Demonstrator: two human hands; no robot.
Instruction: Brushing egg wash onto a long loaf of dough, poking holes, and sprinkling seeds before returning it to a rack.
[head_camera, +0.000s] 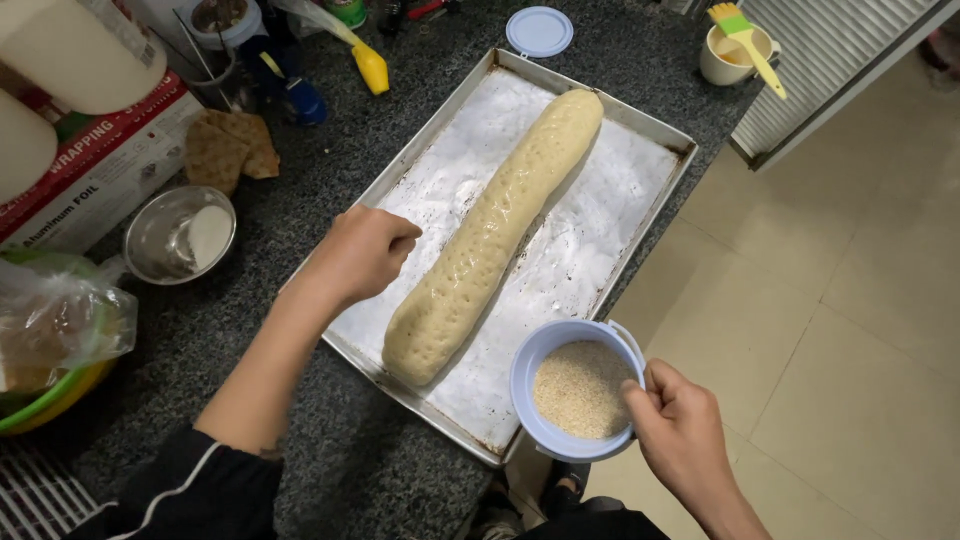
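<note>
A long glazed dough log (497, 228) with small holes lies diagonally on a floured metal baking tray (650, 140). My left hand (362, 251) hovers over the tray beside the log's near half, fingers pinched shut; what is between them I cannot tell. My right hand (682, 425) grips the rim of a pale blue plastic tub (543, 352) of pale seeds (581, 388) at the tray's near right corner, partly past the counter edge.
On the dark granite counter stand a steel bowl (181, 234), crackers (232, 147), a foil box (95, 170), a bagged green bowl (50, 330), a blue lid (539, 31) and a cup with a yellow brush (737, 45). Tiled floor (850, 330) lies right.
</note>
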